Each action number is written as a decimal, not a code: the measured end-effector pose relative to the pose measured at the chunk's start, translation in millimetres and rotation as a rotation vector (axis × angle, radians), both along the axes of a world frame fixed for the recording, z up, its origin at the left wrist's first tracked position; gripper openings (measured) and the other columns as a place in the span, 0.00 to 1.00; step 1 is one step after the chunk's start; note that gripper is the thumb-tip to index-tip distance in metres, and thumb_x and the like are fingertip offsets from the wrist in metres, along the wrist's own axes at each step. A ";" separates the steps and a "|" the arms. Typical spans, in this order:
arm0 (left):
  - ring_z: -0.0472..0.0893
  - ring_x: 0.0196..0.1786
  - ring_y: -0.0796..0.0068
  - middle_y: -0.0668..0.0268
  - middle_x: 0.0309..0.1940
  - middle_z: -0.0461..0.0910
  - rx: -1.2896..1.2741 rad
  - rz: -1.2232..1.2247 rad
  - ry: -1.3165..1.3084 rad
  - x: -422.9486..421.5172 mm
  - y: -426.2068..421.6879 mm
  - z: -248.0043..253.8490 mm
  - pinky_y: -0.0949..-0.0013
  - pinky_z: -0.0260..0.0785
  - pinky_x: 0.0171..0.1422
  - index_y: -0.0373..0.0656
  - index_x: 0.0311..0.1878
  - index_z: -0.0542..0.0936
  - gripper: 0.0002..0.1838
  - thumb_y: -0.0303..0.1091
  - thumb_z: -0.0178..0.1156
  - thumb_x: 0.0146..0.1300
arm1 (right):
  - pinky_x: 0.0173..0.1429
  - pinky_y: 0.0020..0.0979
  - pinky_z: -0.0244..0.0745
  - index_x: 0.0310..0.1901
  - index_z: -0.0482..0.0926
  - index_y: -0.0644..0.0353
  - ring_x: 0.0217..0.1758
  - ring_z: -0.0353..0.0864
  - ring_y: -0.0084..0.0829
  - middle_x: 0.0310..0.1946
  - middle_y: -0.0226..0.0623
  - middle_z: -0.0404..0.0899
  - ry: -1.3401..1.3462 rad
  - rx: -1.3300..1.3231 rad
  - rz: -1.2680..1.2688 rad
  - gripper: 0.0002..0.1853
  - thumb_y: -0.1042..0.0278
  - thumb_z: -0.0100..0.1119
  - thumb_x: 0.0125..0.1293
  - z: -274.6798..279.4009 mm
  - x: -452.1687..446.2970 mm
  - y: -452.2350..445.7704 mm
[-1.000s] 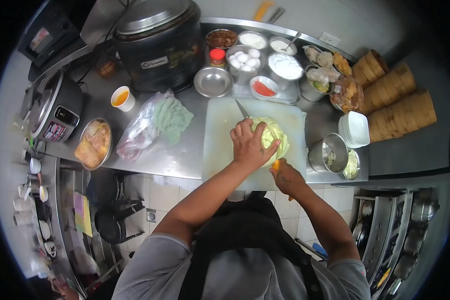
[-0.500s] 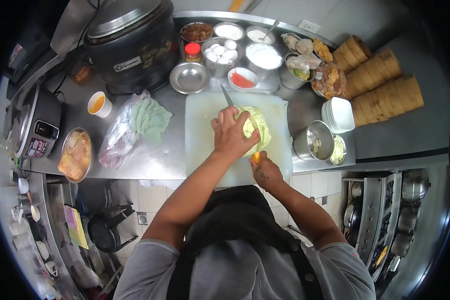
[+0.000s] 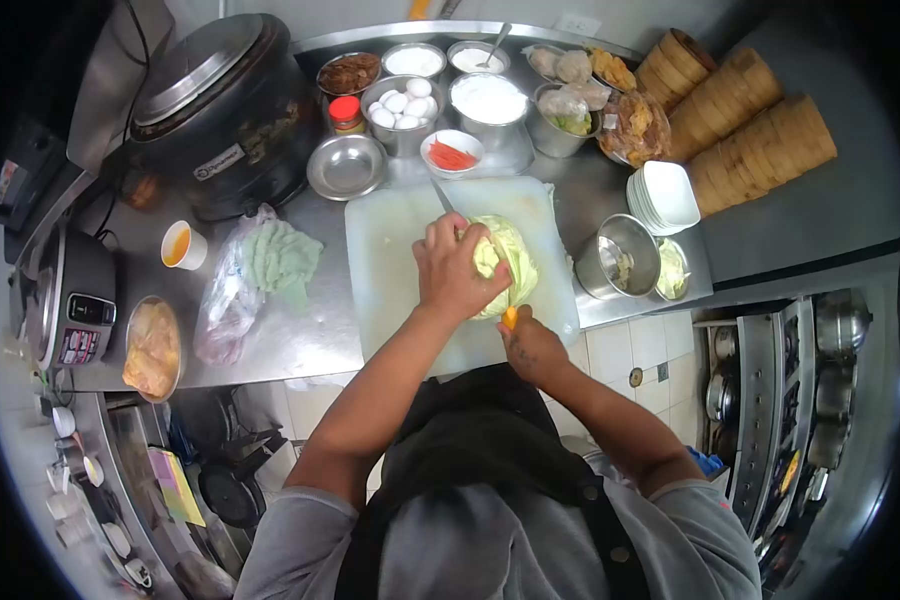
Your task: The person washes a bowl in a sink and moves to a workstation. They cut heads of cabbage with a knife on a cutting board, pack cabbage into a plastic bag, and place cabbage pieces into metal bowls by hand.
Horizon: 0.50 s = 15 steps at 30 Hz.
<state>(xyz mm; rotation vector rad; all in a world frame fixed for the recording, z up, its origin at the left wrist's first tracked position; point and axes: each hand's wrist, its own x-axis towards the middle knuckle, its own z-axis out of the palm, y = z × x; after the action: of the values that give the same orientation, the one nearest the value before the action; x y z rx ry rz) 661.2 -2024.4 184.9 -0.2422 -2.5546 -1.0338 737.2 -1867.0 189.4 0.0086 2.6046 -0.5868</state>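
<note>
Left hand (image 3: 457,268) clasped round pale-green cabbage (image 3: 517,250); right hand (image 3: 532,347) gripped orange-handled steel knife (image 3: 511,318); cabbage rolling risked cuts.

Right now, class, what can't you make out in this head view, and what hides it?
Head view:
Middle of the knife: hidden by the left hand and cabbage.
Most of the orange handle: covered by the right hand.
Sticker on the grey cooker: print too small to read.
</note>
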 end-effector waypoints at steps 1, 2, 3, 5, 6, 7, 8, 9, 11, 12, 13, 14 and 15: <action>0.68 0.57 0.59 0.63 0.49 0.68 -0.001 -0.006 0.000 0.7 0.5 -0.8 0.52 0.59 0.54 0.52 0.44 0.79 0.24 0.46 0.71 0.41 | 0.46 0.51 0.77 0.47 0.64 0.68 0.40 0.82 0.59 0.34 0.60 0.81 0.014 -0.002 -0.053 0.20 0.55 0.49 0.74 -11.1 2.9 -1.5; 0.68 0.57 0.59 0.63 0.49 0.68 0.002 -0.003 0.016 3.6 0.0 -1.2 0.52 0.59 0.55 0.52 0.44 0.78 0.25 0.46 0.71 0.41 | 0.45 0.51 0.77 0.46 0.63 0.68 0.39 0.83 0.59 0.33 0.60 0.81 0.030 -0.009 -0.056 0.20 0.56 0.50 0.74 -20.9 3.3 -2.4; 0.68 0.57 0.58 0.62 0.49 0.68 0.007 0.005 0.044 2.2 -0.6 0.5 0.52 0.59 0.56 0.51 0.44 0.78 0.25 0.46 0.71 0.41 | 0.45 0.51 0.77 0.46 0.63 0.68 0.39 0.83 0.59 0.33 0.60 0.81 0.037 -0.010 -0.057 0.20 0.56 0.50 0.74 -18.9 1.1 -2.9; 0.68 0.57 0.58 0.62 0.50 0.68 0.009 -0.003 0.050 0.8 -1.6 -5.9 0.52 0.59 0.57 0.51 0.46 0.78 0.25 0.45 0.70 0.41 | 0.45 0.51 0.77 0.46 0.64 0.70 0.39 0.83 0.58 0.32 0.58 0.81 0.100 -0.028 0.009 0.19 0.57 0.50 0.73 -12.0 1.6 -4.1; 0.67 0.57 0.58 0.61 0.50 0.67 -0.025 0.013 0.060 2.9 -0.9 -1.5 0.52 0.59 0.58 0.51 0.46 0.78 0.25 0.45 0.70 0.42 | 0.45 0.50 0.77 0.45 0.64 0.70 0.39 0.83 0.58 0.32 0.58 0.81 0.096 -0.020 0.052 0.19 0.58 0.51 0.73 8.7 -1.3 -1.7; 0.67 0.57 0.58 0.61 0.51 0.67 -0.045 0.026 0.061 6.3 0.7 -1.8 0.52 0.58 0.58 0.51 0.47 0.78 0.25 0.45 0.70 0.42 | 0.45 0.49 0.77 0.45 0.65 0.70 0.39 0.83 0.57 0.33 0.58 0.82 0.082 0.002 0.093 0.18 0.59 0.51 0.72 35.9 -0.3 4.6; 0.67 0.57 0.58 0.61 0.51 0.67 -0.060 0.038 0.065 5.2 2.8 -2.7 0.52 0.58 0.58 0.51 0.47 0.78 0.25 0.45 0.70 0.43 | 0.46 0.48 0.77 0.44 0.66 0.70 0.40 0.83 0.56 0.34 0.57 0.82 0.059 0.002 0.124 0.17 0.60 0.52 0.72 57.7 2.8 11.5; 0.67 0.57 0.58 0.61 0.51 0.67 -0.059 0.027 0.077 4.9 4.0 -0.3 0.52 0.58 0.58 0.51 0.47 0.78 0.25 0.45 0.70 0.43 | 0.46 0.48 0.77 0.44 0.66 0.70 0.40 0.83 0.56 0.34 0.57 0.82 0.070 0.004 0.113 0.17 0.60 0.52 0.72 69.7 6.4 18.6; 0.67 0.56 0.57 0.61 0.50 0.67 -0.063 0.028 0.033 7.5 3.6 0.3 0.51 0.58 0.58 0.50 0.47 0.78 0.25 0.44 0.70 0.43 | 0.47 0.47 0.77 0.44 0.67 0.71 0.41 0.83 0.56 0.34 0.57 0.82 -0.018 0.048 0.161 0.18 0.59 0.51 0.72 82.0 13.5 27.2; 0.67 0.56 0.57 0.61 0.50 0.67 -0.060 0.027 0.036 6.2 2.9 -0.9 0.51 0.58 0.58 0.50 0.47 0.78 0.25 0.44 0.70 0.43 | 0.48 0.47 0.77 0.44 0.67 0.71 0.42 0.84 0.55 0.34 0.58 0.82 -0.072 0.062 0.136 0.18 0.59 0.51 0.72 82.3 11.5 23.9; 0.67 0.56 0.57 0.61 0.50 0.67 -0.054 0.026 0.050 5.7 1.7 -3.2 0.50 0.58 0.58 0.50 0.47 0.78 0.25 0.44 0.70 0.43 | 0.48 0.47 0.77 0.44 0.67 0.71 0.42 0.84 0.55 0.34 0.58 0.82 -0.073 0.063 0.139 0.18 0.59 0.51 0.72 68.4 9.7 25.5; 0.66 0.56 0.56 0.61 0.50 0.67 -0.047 0.024 0.063 5.6 1.5 -5.7 0.50 0.58 0.58 0.50 0.47 0.78 0.25 0.44 0.70 0.43 | 0.49 0.47 0.77 0.45 0.67 0.72 0.42 0.84 0.55 0.35 0.58 0.81 0.055 -0.041 0.221 0.19 0.58 0.50 0.72 40.7 7.8 30.4; 0.66 0.56 0.56 0.61 0.50 0.67 -0.042 0.016 0.057 5.7 2.0 -4.4 0.50 0.58 0.58 0.50 0.47 0.78 0.25 0.44 0.70 0.43 | 0.49 0.47 0.77 0.45 0.66 0.72 0.42 0.84 0.55 0.35 0.58 0.81 0.181 -0.143 0.295 0.19 0.58 0.50 0.73 18.0 6.0 36.0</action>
<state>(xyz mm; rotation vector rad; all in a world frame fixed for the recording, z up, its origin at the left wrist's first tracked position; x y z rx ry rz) 666.8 -2022.4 180.5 -0.2579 -2.5246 -0.9546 743.2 -1831.0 207.4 -0.4862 2.6571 -0.6893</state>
